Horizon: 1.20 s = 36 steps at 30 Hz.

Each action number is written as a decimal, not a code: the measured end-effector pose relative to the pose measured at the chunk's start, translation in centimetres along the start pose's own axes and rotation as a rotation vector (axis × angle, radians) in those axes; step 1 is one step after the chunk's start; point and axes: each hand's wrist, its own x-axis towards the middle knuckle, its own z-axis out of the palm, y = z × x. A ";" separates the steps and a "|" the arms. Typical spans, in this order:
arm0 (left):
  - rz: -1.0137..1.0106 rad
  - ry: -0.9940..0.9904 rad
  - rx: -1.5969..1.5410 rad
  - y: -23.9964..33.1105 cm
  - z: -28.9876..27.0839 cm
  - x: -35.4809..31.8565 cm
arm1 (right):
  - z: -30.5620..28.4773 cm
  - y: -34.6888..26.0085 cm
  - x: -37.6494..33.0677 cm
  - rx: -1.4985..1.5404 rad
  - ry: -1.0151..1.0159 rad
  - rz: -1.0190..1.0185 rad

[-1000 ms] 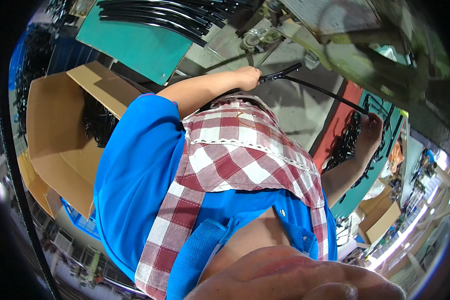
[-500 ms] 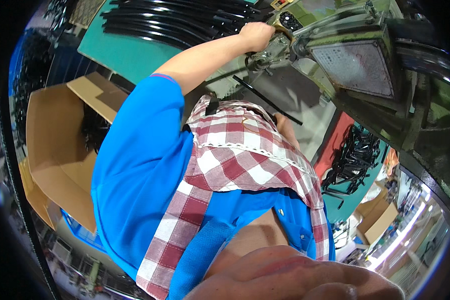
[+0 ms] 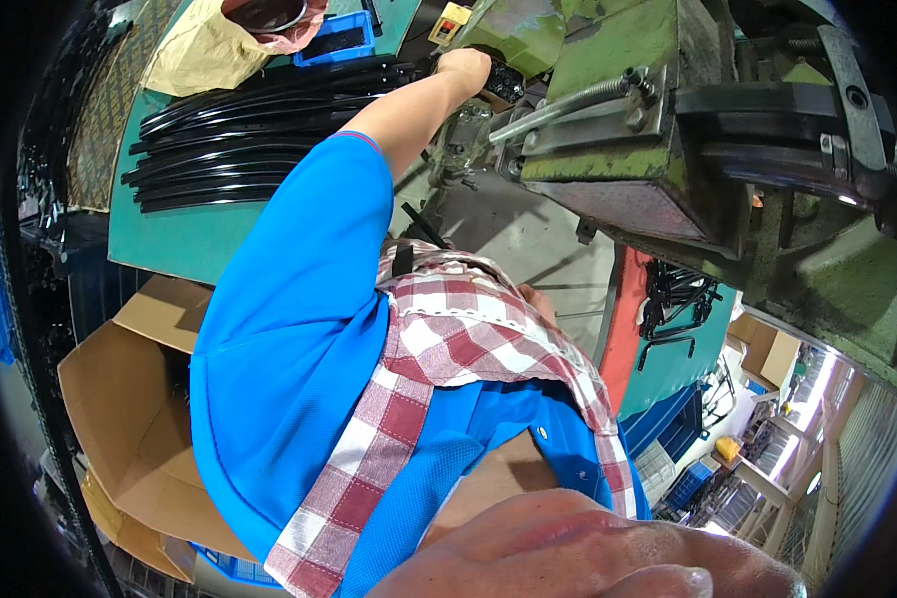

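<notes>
My left hand [image 3: 465, 70] is stretched out to the far side, at a container of small black parts [image 3: 503, 80] beside the green machine. Its fingers curl downward, and what they hold, if anything, is hidden. Low in front of the checked apron, my right hand [image 3: 538, 302] shows only in part, its fingers covered by the cloth. A black tube [image 3: 424, 225] slants out from behind the apron above the floor, apparently held by that right hand; the grip itself is hidden.
The green machine [image 3: 608, 130] with a spring and clamp stands at the right. Black curved tubes [image 3: 229, 135] lie on the green table [image 3: 174, 239], near a blue tray [image 3: 337, 40] and a sack [image 3: 204, 45]. A cardboard box [image 3: 120, 399] is at the left; bent black rods [image 3: 676, 299] lie at the right.
My left hand has moved from the machine's metal fixture to the small black parts. The view has shifted, and less of the black tube and my right hand shows.
</notes>
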 end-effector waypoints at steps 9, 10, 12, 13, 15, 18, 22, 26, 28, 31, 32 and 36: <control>0.074 0.212 -0.004 -0.9 -0.6 0.2 | -1.4 0.9 3.9 -0.034 -0.023 -0.042; 0.067 0.238 -0.061 -0.7 -1.1 -0.4 | -1.5 0.7 4.6 -0.043 -0.017 -0.059; 0.017 0.289 -0.159 -0.9 -0.8 -0.4 | -1.9 0.5 6.0 -0.065 -0.011 -0.099; 0.003 0.263 -0.192 -0.5 0.4 0.8 | -1.8 0.4 6.0 -0.003 0.021 -0.112; 0.041 0.202 -0.380 -1.6 1.7 -0.9 | -3.1 -0.4 7.3 0.005 0.026 -0.202; 0.011 0.143 -0.898 -4.9 6.3 -3.8 | -3.2 0.9 10.4 0.042 -0.025 -0.340; -0.312 -0.139 -1.499 -1.4 -1.5 -11.4 | -4.3 -0.6 12.7 -0.032 -0.082 -0.378; -0.338 -0.036 -1.946 -2.5 0.0 -10.4 | -4.6 -1.2 13.7 -0.088 -0.056 -0.436; -0.282 -0.057 -1.838 -2.2 0.1 -10.6 | -5.1 -1.5 13.7 -0.066 -0.081 -0.450; -0.215 -0.192 -1.628 -2.2 -0.5 -11.8 | -5.7 -2.2 13.8 -0.097 -0.058 -0.448; -0.194 -0.252 -1.547 -2.2 -0.6 -12.3 | -6.0 -2.4 13.8 -0.093 -0.057 -0.456; -0.196 -0.141 -1.644 -1.6 -1.6 -14.4 | -7.0 -3.4 13.8 -0.139 -0.047 -0.459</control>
